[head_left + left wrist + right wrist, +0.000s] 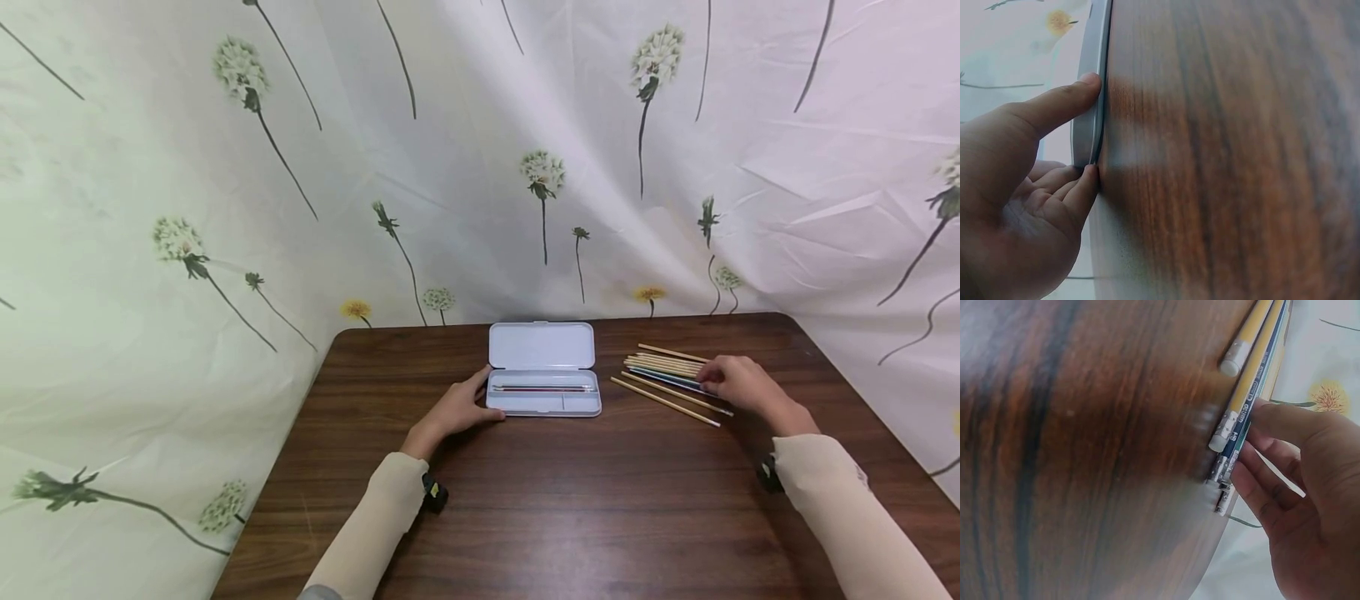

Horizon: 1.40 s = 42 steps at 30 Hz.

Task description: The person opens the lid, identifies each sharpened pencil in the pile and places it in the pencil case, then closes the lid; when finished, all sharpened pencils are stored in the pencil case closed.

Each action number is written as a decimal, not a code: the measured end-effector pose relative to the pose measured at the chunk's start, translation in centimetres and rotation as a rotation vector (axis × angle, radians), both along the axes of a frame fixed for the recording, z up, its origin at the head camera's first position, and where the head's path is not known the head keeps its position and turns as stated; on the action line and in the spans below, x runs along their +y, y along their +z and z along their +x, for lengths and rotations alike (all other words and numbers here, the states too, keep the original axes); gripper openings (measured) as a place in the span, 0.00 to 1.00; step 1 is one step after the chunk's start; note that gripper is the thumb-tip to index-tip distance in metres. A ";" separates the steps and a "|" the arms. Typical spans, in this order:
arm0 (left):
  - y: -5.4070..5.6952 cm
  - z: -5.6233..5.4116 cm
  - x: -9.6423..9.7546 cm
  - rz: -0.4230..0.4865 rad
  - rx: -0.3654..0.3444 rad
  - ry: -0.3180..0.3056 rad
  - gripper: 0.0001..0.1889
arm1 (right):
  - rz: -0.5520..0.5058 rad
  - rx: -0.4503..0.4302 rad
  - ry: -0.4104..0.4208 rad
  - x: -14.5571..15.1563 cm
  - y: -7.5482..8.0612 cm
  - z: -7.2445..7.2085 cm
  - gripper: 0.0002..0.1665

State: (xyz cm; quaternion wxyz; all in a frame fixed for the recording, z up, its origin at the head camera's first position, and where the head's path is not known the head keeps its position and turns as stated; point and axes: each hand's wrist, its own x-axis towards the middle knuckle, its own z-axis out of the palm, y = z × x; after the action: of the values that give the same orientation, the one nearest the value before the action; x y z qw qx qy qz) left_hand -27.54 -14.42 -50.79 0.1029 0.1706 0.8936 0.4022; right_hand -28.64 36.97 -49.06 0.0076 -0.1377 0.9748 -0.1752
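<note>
A pale pencil case (581,403) lies unfolded on the table, its lid tipped back; a few pencils (543,388) lie in its long compartment. At the case's left end, my left hand (455,408) holds it, thumb on the near side and fingers around the corner. The left wrist view shows the thumb against the case's side (1088,134). To the right, a loose group of pencils (663,364) lies on the wood, mostly yellow with a few blue and green. My right hand (742,387) pinches a pencil there by its eraser end; fingertips partly hide which one.
The dark wooden table (570,500) has rounded far corners. A white curtain (465,208) printed with dandelions hangs behind it and along the sides. Two yellow pencils (663,401) lie apart at the near side of the group.
</note>
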 end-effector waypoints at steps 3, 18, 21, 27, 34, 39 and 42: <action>0.0 0.1 0.0 0.001 -0.006 0.000 0.53 | 0.001 0.017 0.001 0.0 -0.1 0.2 0.06; 0.1 0.1 -0.1 -0.012 0.001 -0.008 0.53 | -0.033 0.081 0.010 -0.2 -0.6 0.6 0.04; 0.1 0.1 -0.1 -0.012 0.007 -0.005 0.53 | -0.034 0.134 0.031 -0.4 -0.5 0.6 0.04; 0.3 -0.1 -0.1 -0.011 0.004 -0.008 0.53 | -0.047 0.220 0.088 -1.5 0.7 0.5 0.05; 0.1 0.1 -0.1 -0.003 0.011 -0.012 0.53 | -0.070 0.270 0.163 -3.7 2.7 0.1 0.07; 0.0 0.1 -0.1 -0.001 0.011 -0.010 0.53 | -0.085 0.237 0.191 -5.9 4.1 -0.4 0.07; 0.0 0.0 0.0 0.003 0.008 -0.013 0.53 | -0.092 0.227 0.212 -7.2 4.7 -0.8 0.08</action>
State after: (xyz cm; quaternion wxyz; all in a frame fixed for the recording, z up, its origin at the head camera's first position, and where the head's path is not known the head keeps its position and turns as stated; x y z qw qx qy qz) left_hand -27.54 -14.43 -50.77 0.1018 0.1783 0.8923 0.4020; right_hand -29.39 29.82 -44.31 -0.0905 -0.2590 0.9403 -0.2014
